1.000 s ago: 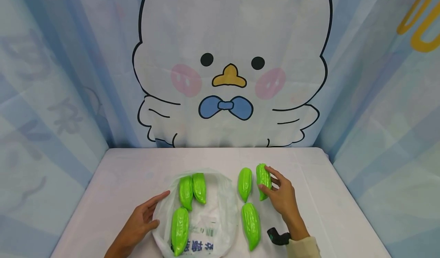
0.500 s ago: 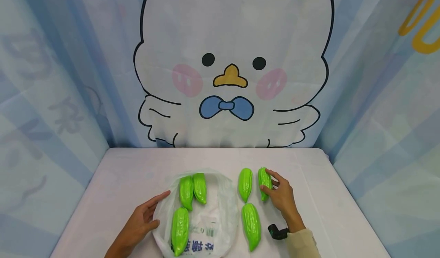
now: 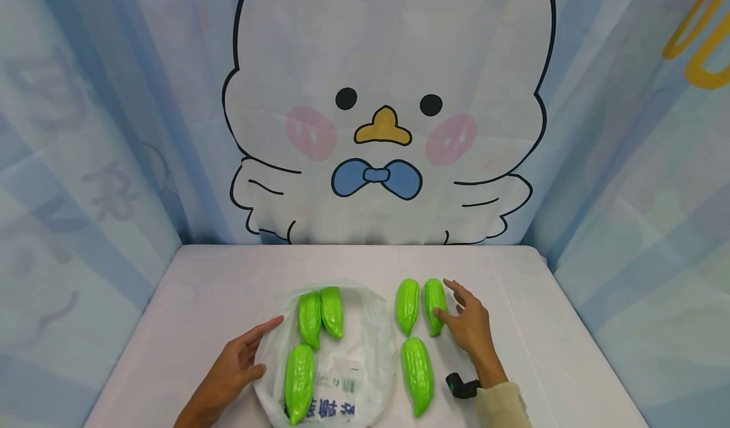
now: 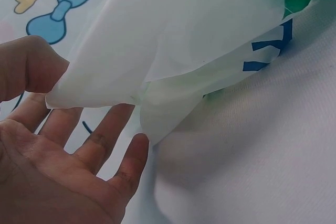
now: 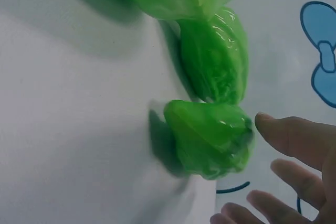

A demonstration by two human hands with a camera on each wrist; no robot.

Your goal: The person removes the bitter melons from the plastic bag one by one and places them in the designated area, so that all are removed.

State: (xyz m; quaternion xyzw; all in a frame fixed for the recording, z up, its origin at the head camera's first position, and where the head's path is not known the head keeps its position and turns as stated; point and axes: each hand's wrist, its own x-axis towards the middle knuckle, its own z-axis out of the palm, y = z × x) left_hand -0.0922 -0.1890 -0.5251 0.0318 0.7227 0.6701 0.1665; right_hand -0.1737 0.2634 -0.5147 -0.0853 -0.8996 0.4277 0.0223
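Though seemingly midway, count three green gourds [image 3: 299, 377] within rim of bag [image 3: 376, 352], toward near edge of table [image 3: 217, 282]; three loose gourds [image 3: 418, 377] outside, toward right edge. Note right hand [image 3: 470, 326] spread beside rightmost gourd [image 3: 433, 298], gripping nothing; left hand [image 3: 230, 361] at bag's left side, cannot tell whether pinching.

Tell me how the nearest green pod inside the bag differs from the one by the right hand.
The bag pod sits inside the white bag; the outer pod lies on the table. In the head view, the bag pod looks larger than the outer pod. The right hand is beside the outer pod; no hand touches the bag pod. Both are glossy green.
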